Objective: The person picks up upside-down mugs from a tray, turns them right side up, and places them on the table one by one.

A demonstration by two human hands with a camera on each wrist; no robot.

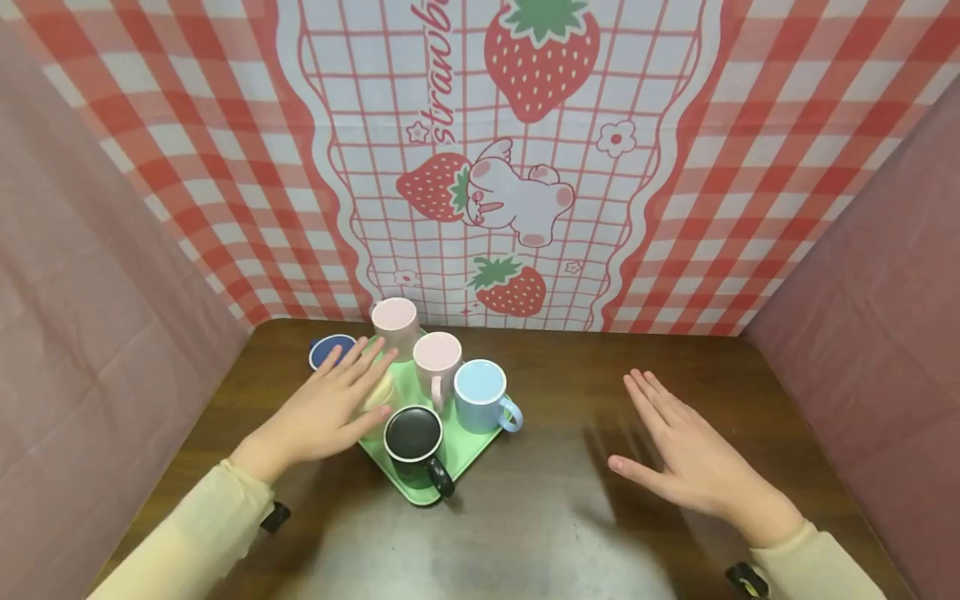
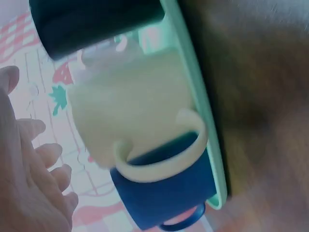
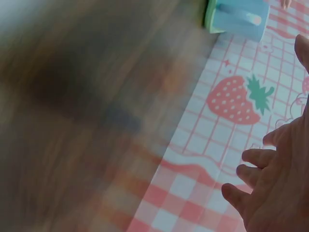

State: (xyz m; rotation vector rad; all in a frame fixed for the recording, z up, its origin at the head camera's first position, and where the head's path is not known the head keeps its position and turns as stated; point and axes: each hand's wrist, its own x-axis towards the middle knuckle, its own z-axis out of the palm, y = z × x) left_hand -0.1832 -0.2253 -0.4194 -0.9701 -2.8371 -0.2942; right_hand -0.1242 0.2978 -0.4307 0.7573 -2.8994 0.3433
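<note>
Several mugs stand upright on a light green tray, left of the table's middle. A black mug is at its near corner, a light blue mug on its right. Two pink mugs, one nearer and one farther back, stand behind. My left hand, fingers straight, hovers over the left side, partly hiding a cream mug and a dark blue mug; it holds nothing. Out to the right, my right hand is held above the bare table with fingers extended, holding nothing.
The brown wooden table meets a red-checked strawberry cloth hung at the back. Pink cloth walls stand at the left and right. Handles of the black and light blue mugs point toward the near right.
</note>
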